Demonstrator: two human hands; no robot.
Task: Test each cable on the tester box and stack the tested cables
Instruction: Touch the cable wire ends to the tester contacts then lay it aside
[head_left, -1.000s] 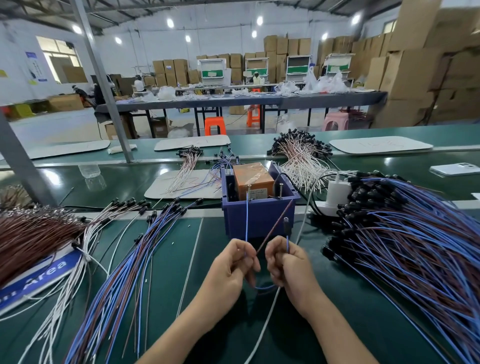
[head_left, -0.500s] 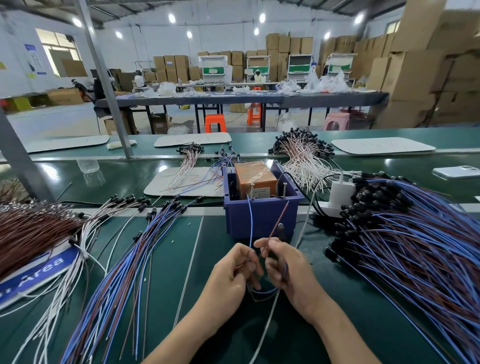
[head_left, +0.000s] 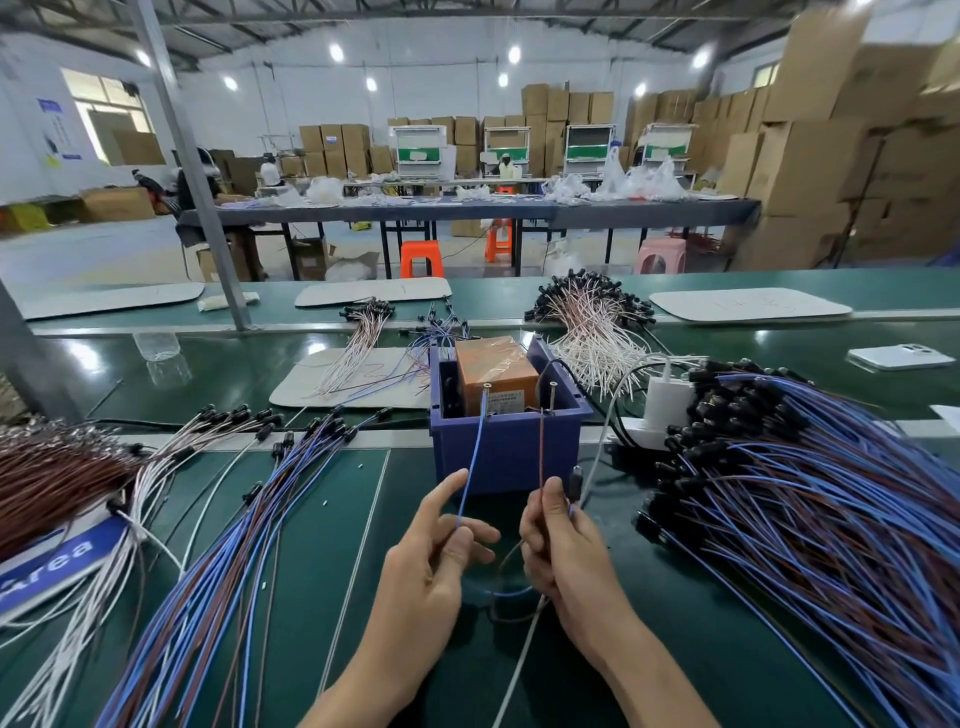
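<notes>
cable leads up at the blue plastic tester box (head_left: 506, 457), both hands holding
left hand (head_left: 436, 551) pinches the thin blue lead (head_left: 475, 452), right hand (head_left: 561, 545) grips the thin brown lead (head_left: 541, 457); box sits mid green bench (head_left: 311, 519).

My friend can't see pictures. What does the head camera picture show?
Two hands hold thin wires up to a blue tester box: the left hand pinches the blue wire, the right hand grips the brown wire. Big piles of blue and brown cables lie on the green table on both sides.
</notes>
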